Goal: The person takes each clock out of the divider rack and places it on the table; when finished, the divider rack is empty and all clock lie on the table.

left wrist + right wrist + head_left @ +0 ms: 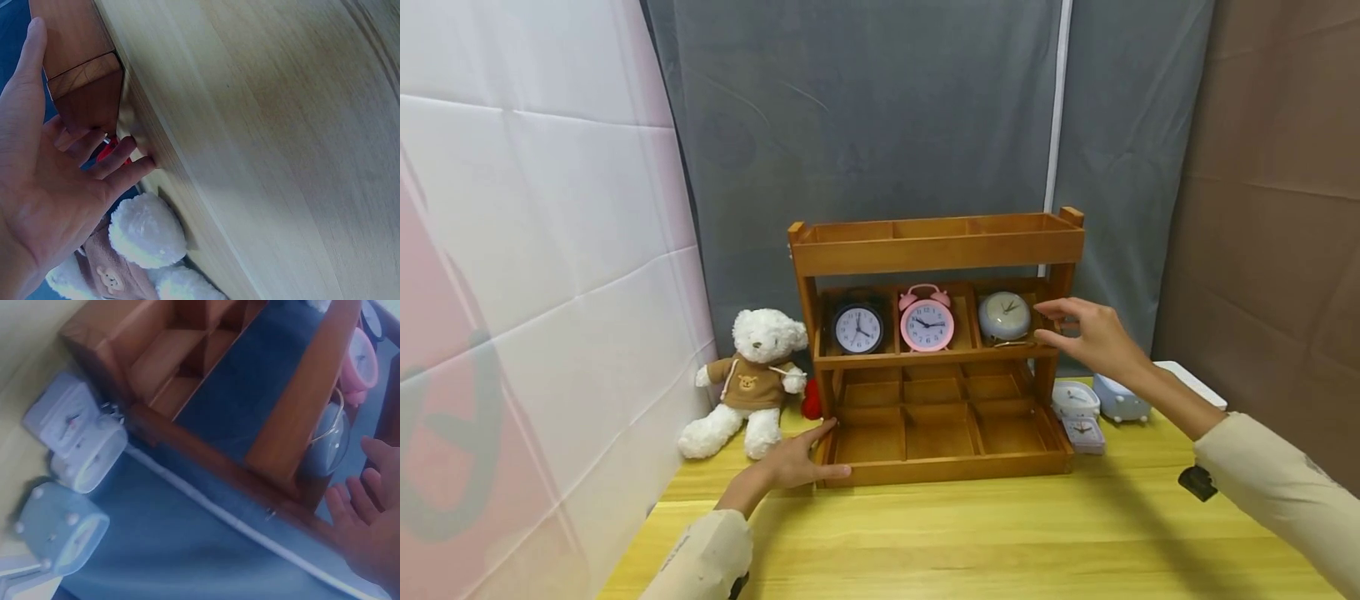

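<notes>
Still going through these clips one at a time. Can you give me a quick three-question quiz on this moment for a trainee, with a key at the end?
1. Fill in the blank: on the wooden rack, the middle clock of the row is coloured ____.

2. True or false: in the head view, the white teddy bear sits to the left of the rack.

3. Which clock is the person's right grip nearest to, and is it holding that clock?

Key:
1. Pink.
2. True.
3. The grey clock; it is not holding it, as the right wrist view shows a gap between the two.
</notes>
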Motion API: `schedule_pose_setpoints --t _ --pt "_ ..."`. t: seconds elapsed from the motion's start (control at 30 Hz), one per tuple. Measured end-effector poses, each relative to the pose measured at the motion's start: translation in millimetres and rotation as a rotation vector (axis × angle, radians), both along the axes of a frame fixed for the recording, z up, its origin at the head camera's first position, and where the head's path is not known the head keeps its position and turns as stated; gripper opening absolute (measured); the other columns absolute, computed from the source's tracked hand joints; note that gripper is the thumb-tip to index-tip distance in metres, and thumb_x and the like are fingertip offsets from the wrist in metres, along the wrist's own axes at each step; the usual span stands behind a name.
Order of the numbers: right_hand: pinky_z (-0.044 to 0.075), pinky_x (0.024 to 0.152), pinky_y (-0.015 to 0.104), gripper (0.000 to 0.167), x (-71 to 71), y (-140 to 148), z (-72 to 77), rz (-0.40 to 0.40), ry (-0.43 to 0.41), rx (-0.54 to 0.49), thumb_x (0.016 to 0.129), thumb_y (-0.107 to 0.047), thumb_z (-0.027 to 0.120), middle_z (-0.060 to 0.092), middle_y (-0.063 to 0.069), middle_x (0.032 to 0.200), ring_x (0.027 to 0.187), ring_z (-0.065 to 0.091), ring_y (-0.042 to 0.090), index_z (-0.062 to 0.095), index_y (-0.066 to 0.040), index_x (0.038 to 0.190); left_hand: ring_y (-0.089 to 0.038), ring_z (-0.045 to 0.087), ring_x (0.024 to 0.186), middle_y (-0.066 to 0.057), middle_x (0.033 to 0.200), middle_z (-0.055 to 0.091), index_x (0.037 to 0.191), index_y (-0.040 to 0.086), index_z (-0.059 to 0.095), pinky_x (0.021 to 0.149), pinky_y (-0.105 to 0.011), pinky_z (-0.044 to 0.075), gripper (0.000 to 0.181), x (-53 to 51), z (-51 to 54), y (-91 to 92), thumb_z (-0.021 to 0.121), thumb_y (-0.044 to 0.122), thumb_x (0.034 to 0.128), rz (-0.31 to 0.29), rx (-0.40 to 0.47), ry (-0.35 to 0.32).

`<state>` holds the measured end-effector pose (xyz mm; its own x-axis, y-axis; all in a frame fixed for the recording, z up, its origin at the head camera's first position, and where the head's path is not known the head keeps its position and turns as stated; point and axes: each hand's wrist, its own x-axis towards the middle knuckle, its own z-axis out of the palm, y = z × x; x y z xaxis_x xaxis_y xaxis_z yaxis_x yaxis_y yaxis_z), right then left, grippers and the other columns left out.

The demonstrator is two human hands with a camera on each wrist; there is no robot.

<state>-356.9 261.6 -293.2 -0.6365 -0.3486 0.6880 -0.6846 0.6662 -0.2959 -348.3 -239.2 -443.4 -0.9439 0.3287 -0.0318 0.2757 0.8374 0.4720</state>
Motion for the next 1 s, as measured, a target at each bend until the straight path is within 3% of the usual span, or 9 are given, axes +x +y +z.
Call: schedule_pose_setpoints --t 0.33,0.73,0.83,1.0 --pt "0.058 0.089 0.054 0.054 -28.3 -32.6 10.0 -0.049 -0.098 0.039 0.088 -0.017 0.086 0.063 0.027 0.133 0.113 0.064 0.044 0.065 0.003 0.134 -0.048 0.051 0.136 -0.024 0.156 0.047 0.164 0.015 0.035 0.108 -0.063 0.043 0.104 2.5 2.0 -1.3 0.078 0.066 0.0833 -0.008 0.006 0.004" --pt "0.051 0.096 0.059 0.074 -42.4 -45.6 8.9 -0.121 -0.163 0.119 0.085 -0.033 0.088 0.059 0.023 0.144 0.122 0.060 0.043 0.059 -0.003 0.146 -0.048 0.049 0.137 -0.022 0.158 0.046 0.164 0.015 0.034 0.109 -0.063 0.042 0.104 5.1 5.5 -0.6 0.079 0.064 0.0836 -0.007 0.024 -0.010" --pt "0.050 0.098 0.061 0.078 -46.7 -45.1 6.4 -0.130 -0.186 0.124 0.084 -0.035 0.089 0.058 0.023 0.145 0.123 0.060 0.044 0.057 -0.006 0.149 -0.048 0.050 0.137 -0.023 0.157 0.046 0.164 0.015 0.035 0.109 -0.062 0.043 0.104 5.2 4.8 -0.5 0.078 0.064 0.0837 -0.007 0.022 -0.009" --pt "0.054 0.091 0.059 0.079 -52.0 -43.0 3.0 -0.139 -0.179 0.084 0.080 -0.037 0.092 0.062 0.023 0.140 0.111 0.066 0.043 0.060 -0.010 0.147 -0.047 0.051 0.136 -0.023 0.157 0.047 0.164 0.015 0.035 0.108 -0.062 0.043 0.104 4.5 2.5 -0.4 0.079 0.065 0.0834 -0.006 0.022 -0.005"
